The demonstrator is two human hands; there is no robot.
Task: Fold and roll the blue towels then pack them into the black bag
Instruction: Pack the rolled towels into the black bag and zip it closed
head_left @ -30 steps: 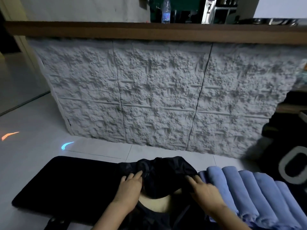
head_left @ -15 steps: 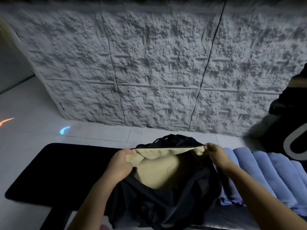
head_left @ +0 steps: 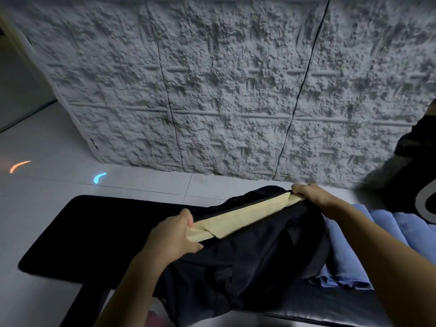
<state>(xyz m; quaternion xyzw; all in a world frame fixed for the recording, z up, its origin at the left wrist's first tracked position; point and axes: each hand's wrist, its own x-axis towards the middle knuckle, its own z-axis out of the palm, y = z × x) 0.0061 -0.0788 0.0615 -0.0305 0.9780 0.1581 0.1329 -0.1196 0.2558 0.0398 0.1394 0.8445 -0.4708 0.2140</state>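
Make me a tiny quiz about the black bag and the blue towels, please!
1. True or false: the rolled blue towels are already inside the black bag.
2. What colour is the bag's lining? A) tan B) red C) green
3. Fill in: the left hand and right hand both ____ the bag's opening edge.
Key: 1 false, the towels in view lie beside the bag on its right; 2 A; 3 grip.
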